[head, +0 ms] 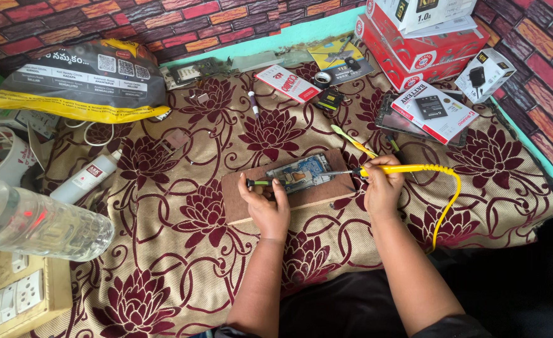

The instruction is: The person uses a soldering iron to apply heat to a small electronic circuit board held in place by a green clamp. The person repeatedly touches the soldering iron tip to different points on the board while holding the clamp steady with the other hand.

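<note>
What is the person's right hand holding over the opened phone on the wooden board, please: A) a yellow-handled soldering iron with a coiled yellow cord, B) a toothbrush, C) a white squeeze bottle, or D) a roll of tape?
A: the right hand grips the yellow-handled soldering iron, its tip reaching over the opened phone on the wooden board, while the yellow cord trails off.

This looks like a small phone repair stall or workshop. An opened phone [299, 173] lies on a wooden board [245, 200] set on a floral cloth [182, 250], with a yellow soldering iron [408, 169] over it. Around it sit boxed spare batteries [433, 109], stacked red and white cartons [426, 44], a roll of tape [322, 77], a white squeeze bottle [85, 178] and a switchboard [13, 297] (at the lower left corner). Brick-pattern wallpaper [163, 25] lines the walls.
</note>
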